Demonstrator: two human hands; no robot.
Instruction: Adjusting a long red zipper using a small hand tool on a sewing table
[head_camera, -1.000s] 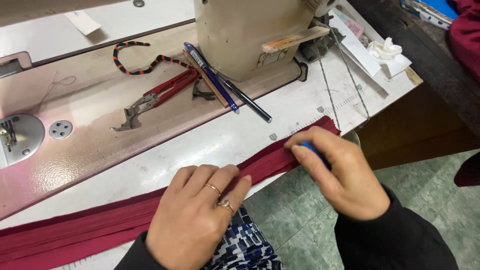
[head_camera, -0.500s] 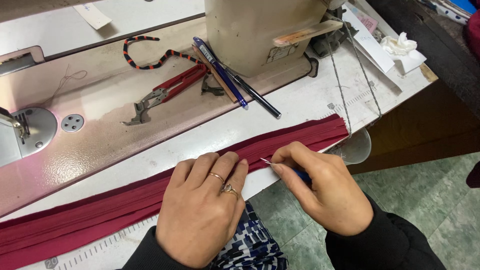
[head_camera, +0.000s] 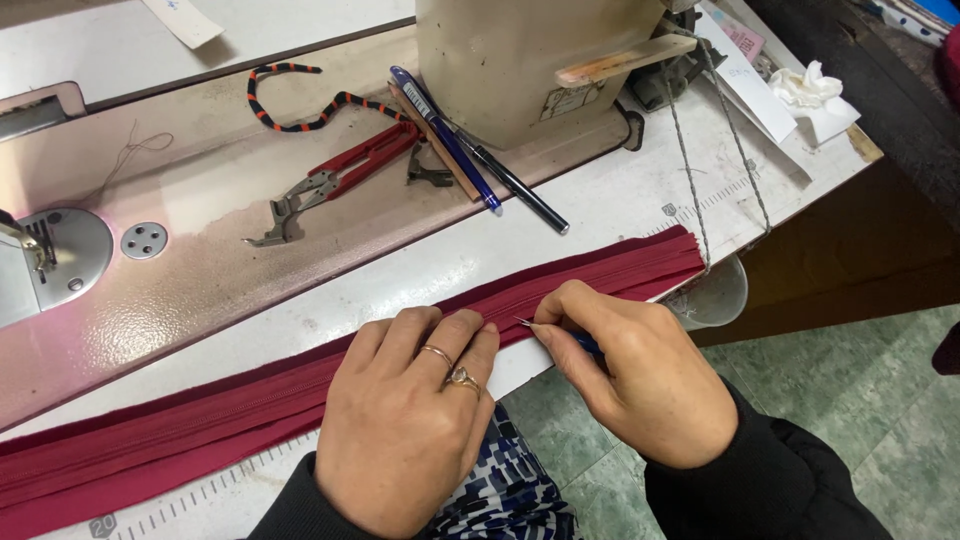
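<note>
A long dark-red fabric strip is laid along the tabletop edge, running from the lower left to the right of centre of the frame. It is pressed flat by the left hand, whose fingers are spread and closed on nothing. A thin pointed tool with a blue handle is pinched tight in the right hand, its tip set at the seam just beside the left fingertips. The work is best done with the cloth held taut close to the tip, and short shallow picks kept clear of the fingertips.
</note>
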